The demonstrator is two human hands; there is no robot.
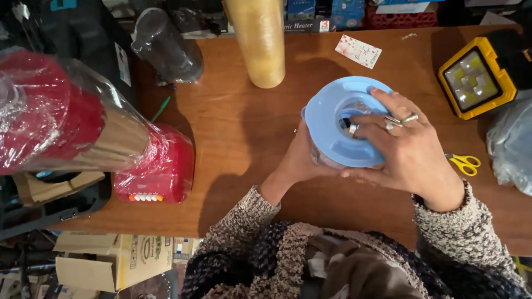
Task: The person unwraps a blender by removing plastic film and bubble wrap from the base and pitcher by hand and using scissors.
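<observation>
Both hands are closed around a clear container with a light blue lid (339, 119), held just above the counter (244, 133) near the middle of its near edge. The right hand (402, 147) lies on top of the lid, fingers spread and curled over it, with two fingertips dipping into the round opening at the lid's centre; rings show on several fingers. The left hand (299, 160) cups the container's side from below and is mostly hidden behind it, so only the thumb side and wrist are visible. Both sleeves are a speckled knit.

Toward the counter's far edge stands a tall roll of clear film (259, 41), with a dark wrapped bundle (166, 47) beside it on the left. A small white card with red marks (358, 51) lies near the far edge. A yellow work light (477, 80) sits at the far right corner, and yellow-handled scissors (464, 163) lie at the right edge, just beside the right wrist. A red appliance wrapped in plastic film (83, 127) takes up the left end.
</observation>
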